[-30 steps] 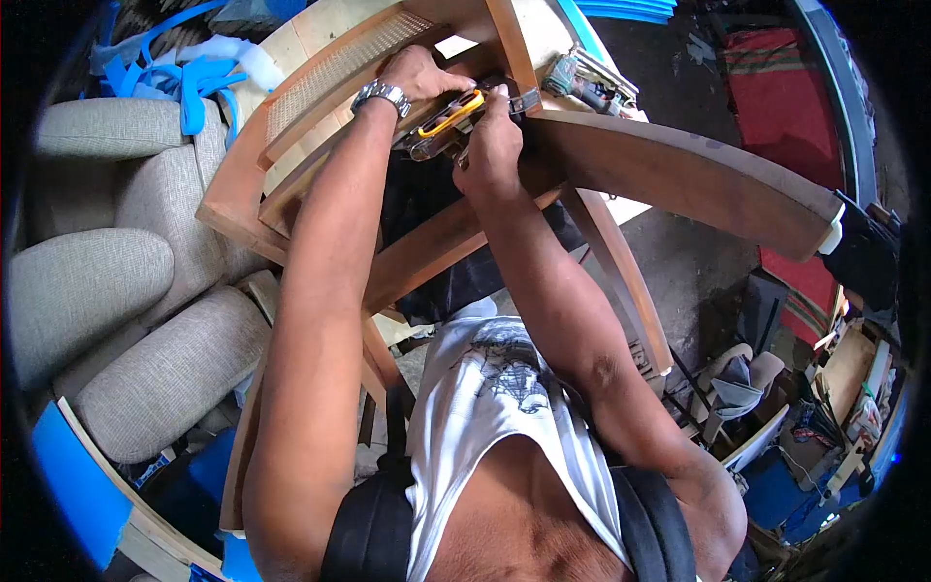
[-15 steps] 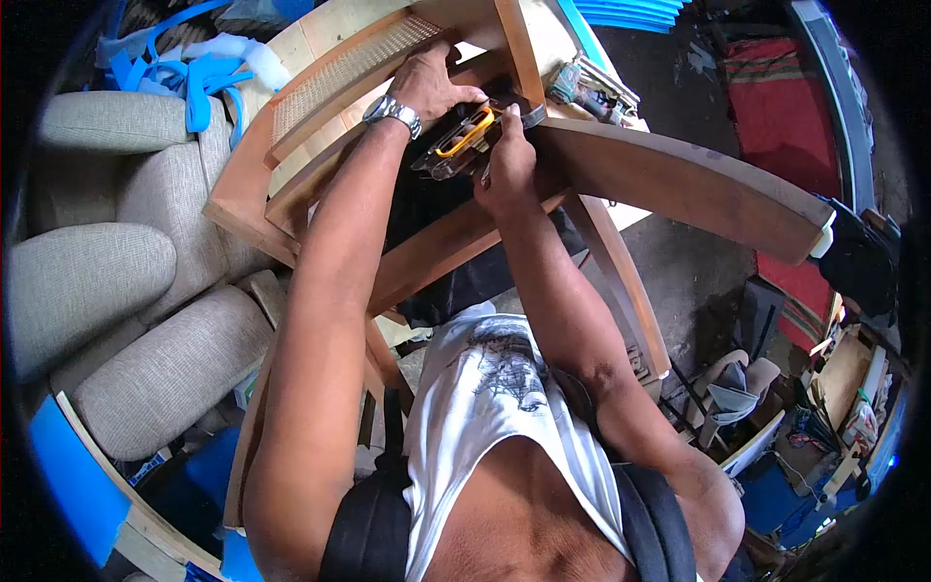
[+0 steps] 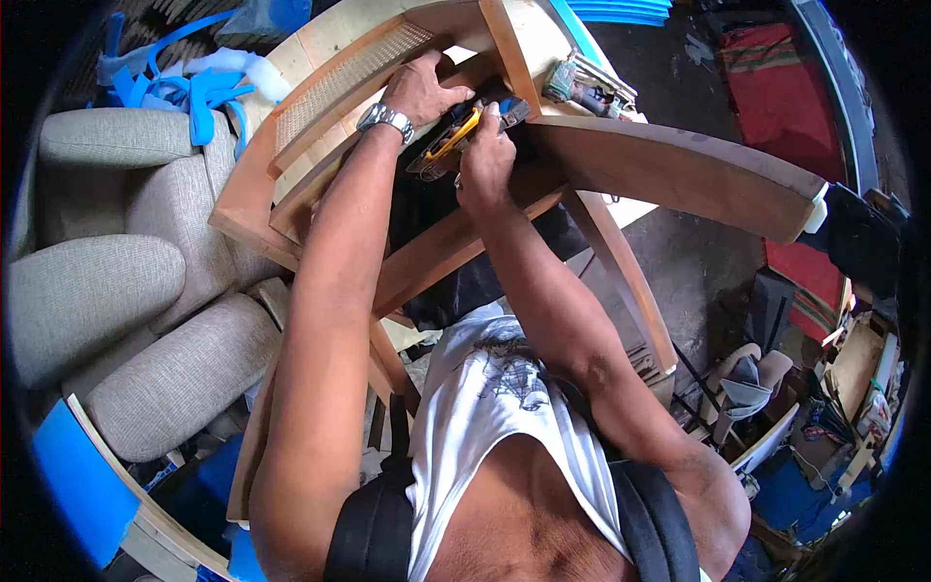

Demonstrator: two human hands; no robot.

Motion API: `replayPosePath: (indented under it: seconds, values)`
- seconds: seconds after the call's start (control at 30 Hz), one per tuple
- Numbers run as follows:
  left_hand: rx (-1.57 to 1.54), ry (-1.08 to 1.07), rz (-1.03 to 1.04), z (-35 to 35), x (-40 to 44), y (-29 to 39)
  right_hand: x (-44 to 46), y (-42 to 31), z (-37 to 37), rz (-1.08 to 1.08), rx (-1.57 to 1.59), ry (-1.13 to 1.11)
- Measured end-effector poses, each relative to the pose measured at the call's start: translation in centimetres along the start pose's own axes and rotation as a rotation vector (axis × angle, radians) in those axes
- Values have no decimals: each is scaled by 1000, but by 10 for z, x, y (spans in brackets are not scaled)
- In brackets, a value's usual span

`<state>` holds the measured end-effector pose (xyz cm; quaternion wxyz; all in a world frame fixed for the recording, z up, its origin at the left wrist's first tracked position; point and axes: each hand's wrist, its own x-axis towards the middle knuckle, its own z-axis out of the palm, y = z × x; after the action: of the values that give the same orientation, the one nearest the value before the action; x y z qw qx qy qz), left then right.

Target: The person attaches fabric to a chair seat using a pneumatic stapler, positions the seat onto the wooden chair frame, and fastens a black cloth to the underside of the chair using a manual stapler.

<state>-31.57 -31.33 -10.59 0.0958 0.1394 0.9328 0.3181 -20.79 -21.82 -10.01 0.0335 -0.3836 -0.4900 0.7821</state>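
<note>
My right hand (image 3: 488,163) is wrapped round a staple gun (image 3: 452,134) with a yellow handle, its thumb on top. The staple gun sits low inside a brown wooden chair frame (image 3: 427,260), over black fabric (image 3: 417,199). My left hand (image 3: 419,92), with a metal watch (image 3: 386,120) at its wrist, grips a rail of the frame. Its fingers bend over the rail and its thumb points toward the staple gun. The tool's tip and whatever it touches are partly hidden.
A curved wooden leg (image 3: 689,175) juts out to the right. A green power tool (image 3: 572,85) lies on the pale worktop (image 3: 635,211) behind the frame. Grey sofa cushions (image 3: 92,291) fill the left side, with blue straps (image 3: 199,92) above them.
My right hand and the staple gun have shifted slightly left, and a blue part now shows by the tool. My left hand stays on the rail. The view has moved a little.
</note>
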Motion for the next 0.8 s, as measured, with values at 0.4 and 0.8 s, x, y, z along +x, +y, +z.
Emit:
replayPosePath:
  seconds: [0.4,0.8]
  values:
    - [6,56,24,8,5,-10,11,-10,8,63,-89,20]
    - [-54,-2,-67,0,5,-2,4,-15,10,-16,-103,0]
